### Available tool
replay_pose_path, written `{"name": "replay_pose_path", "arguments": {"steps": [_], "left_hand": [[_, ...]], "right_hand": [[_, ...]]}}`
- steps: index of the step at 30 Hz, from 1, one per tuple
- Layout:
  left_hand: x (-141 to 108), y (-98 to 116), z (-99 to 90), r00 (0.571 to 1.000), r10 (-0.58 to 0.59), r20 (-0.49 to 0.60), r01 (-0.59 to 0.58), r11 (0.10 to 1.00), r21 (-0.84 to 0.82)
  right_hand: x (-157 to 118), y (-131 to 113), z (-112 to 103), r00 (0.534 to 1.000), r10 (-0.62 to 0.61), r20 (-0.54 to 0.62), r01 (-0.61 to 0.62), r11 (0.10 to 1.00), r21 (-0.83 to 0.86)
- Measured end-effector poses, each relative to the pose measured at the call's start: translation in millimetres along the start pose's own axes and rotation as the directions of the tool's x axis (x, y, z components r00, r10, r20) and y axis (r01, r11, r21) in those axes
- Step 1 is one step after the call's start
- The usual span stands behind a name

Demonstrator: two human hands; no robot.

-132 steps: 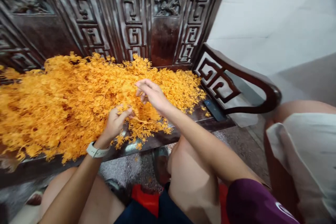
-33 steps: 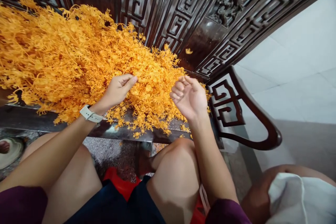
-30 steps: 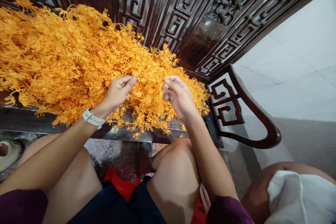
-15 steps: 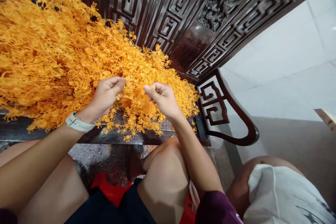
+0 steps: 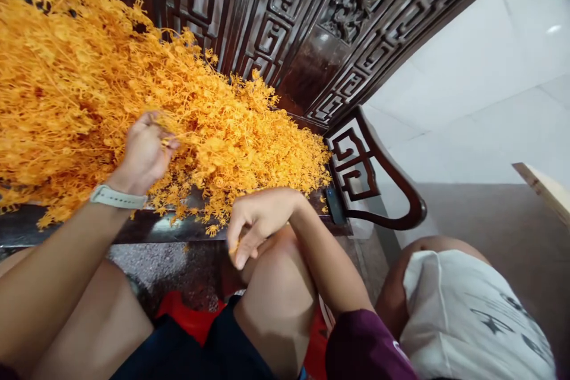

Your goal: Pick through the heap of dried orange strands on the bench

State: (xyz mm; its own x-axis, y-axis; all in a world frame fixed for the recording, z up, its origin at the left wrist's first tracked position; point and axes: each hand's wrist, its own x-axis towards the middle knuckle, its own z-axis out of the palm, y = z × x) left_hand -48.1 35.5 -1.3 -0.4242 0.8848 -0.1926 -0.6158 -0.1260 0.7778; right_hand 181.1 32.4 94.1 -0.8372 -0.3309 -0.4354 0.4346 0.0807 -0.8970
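A large heap of orange artificial-looking flower sprigs (image 5: 249, 148), with thin stems and small frilly heads, covers the bench seat. At the heap's front left, my left hand (image 5: 146, 151), wearing a pale watch band (image 5: 118, 196), has its fingers curled around an orange sprig (image 5: 165, 124); these fingers are slightly blurred. In front of the seat edge, my right hand (image 5: 260, 219) hangs palm down over my knee. Its thumb and fingers are pinched together on a small orange piece (image 5: 233, 249), mostly hidden by the fingers.
The dark carved wooden bench (image 5: 303, 77) has a high back and a curved armrest (image 5: 409, 214) at the right. Beneath me is a red plastic stool (image 5: 191, 314). Close on the right sits another person in white shorts (image 5: 463, 309). A wooden board edge (image 5: 541, 187) juts in at far right.
My right hand has drawn down and toward me, away from the heap to above my knee. My left hand has shifted left and slightly up. The view has turned slightly.
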Motion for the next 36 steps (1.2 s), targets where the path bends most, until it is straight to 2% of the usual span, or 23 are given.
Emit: {"name": "replay_pose_path", "arguments": {"steps": [1, 2, 4, 6, 7, 10, 11, 14, 15, 16, 19, 20, 21, 24, 27, 29, 32, 33, 34, 36], "left_hand": [[5, 5, -3.0, 1.0, -0.004, 0.015, 0.004, 1.0, 0.021], [9, 9, -4.9, 0.999, -0.007, 0.033, 0.006, 0.999, 0.034], [10, 12, -4.7, 0.997, -0.019, 0.079, 0.014, 0.998, 0.069], [4, 9, -0.4, 0.993, -0.04, 0.109, 0.031, 0.996, 0.083], [0, 6, 2.4, 0.991, -0.054, 0.126, 0.043, 0.995, 0.091], [-9, -4, 9.1, 0.985, -0.076, 0.157, 0.055, 0.99, 0.129], [-10, -6, 10.2, 0.984, -0.076, 0.16, 0.052, 0.987, 0.149], [-11, -9, 10.9, 0.982, -0.067, 0.175, 0.03, 0.978, 0.205], [-11, -9, 10.9, 0.98, -0.067, 0.187, 0.026, 0.976, 0.217], [-11, -9, 10.9, 0.977, -0.068, 0.201, 0.021, 0.974, 0.224], [-13, -10, 11.9, 0.968, -0.078, 0.238, 0.024, 0.975, 0.219], [-15, -11, 12.4, 0.965, -0.083, 0.247, 0.03, 0.977, 0.21], [-16, -12, 13.0, 0.963, -0.088, 0.256, 0.035, 0.978, 0.203], [-20, -15, 14.8, 0.955, -0.094, 0.282, 0.034, 0.977, 0.21], [-24, -17, 17.0, 0.947, -0.091, 0.308, 0.015, 0.971, 0.24], [-27, -18, 19.0, 0.939, -0.104, 0.328, 0.021, 0.969, 0.247], [-32, -19, 21.9, 0.922, -0.117, 0.369, 0.02, 0.967, 0.255], [-33, -20, 22.4, 0.916, -0.109, 0.386, 0.005, 0.966, 0.259], [-34, -20, 22.7, 0.908, -0.097, 0.408, -0.015, 0.965, 0.263], [-36, -22, 22.4, 0.887, -0.075, 0.456, -0.058, 0.961, 0.27]], "right_hand": [[2, -2, 4, 1.0, -0.01, 0.01, 0.01, 1.0, -0.001], [2, -5, 8, 0.999, -0.035, -0.028, 0.035, 0.999, -0.002], [-3, -7, 12, 0.982, -0.097, -0.164, 0.097, 0.995, -0.011], [-14, -6, 11, 0.933, -0.153, -0.326, 0.158, 0.987, -0.011], [-20, -4, 9, 0.892, -0.174, -0.418, 0.188, 0.982, -0.007], [-36, 8, 0, 0.713, -0.206, -0.67, 0.292, 0.956, 0.017], [-38, 12, -4, 0.654, -0.203, -0.729, 0.319, 0.948, 0.022], [-40, 19, -11, 0.511, -0.174, -0.842, 0.34, 0.94, 0.013], [-40, 20, -13, 0.438, -0.171, -0.883, 0.354, 0.935, -0.006], [-41, 20, -15, 0.335, -0.17, -0.927, 0.382, 0.924, -0.031], [-47, 19, -21, -0.031, -0.171, -0.985, 0.503, 0.849, -0.163], [-50, 18, -23, -0.105, -0.18, -0.978, 0.53, 0.822, -0.208], [-52, 18, -25, -0.139, -0.195, -0.971, 0.55, 0.8, -0.239], [-51, 16, -27, -0.137, -0.194, -0.971, 0.588, 0.773, -0.238], [-41, 12, -25, -0.109, -0.1, -0.989, 0.56, 0.816, -0.145], [-30, 9, -22, -0.038, -0.05, -0.998, 0.518, 0.853, -0.062], [-12, 11, -19, 0.128, -0.027, -0.991, 0.398, 0.917, 0.026], [-5, 13, -19, 0.163, -0.037, -0.986, 0.349, 0.937, 0.023], [0, 15, -20, 0.185, -0.055, -0.981, 0.303, 0.953, 0.004], [8, 20, -21, 0.184, -0.115, -0.976, 0.244, 0.967, -0.068]]}}
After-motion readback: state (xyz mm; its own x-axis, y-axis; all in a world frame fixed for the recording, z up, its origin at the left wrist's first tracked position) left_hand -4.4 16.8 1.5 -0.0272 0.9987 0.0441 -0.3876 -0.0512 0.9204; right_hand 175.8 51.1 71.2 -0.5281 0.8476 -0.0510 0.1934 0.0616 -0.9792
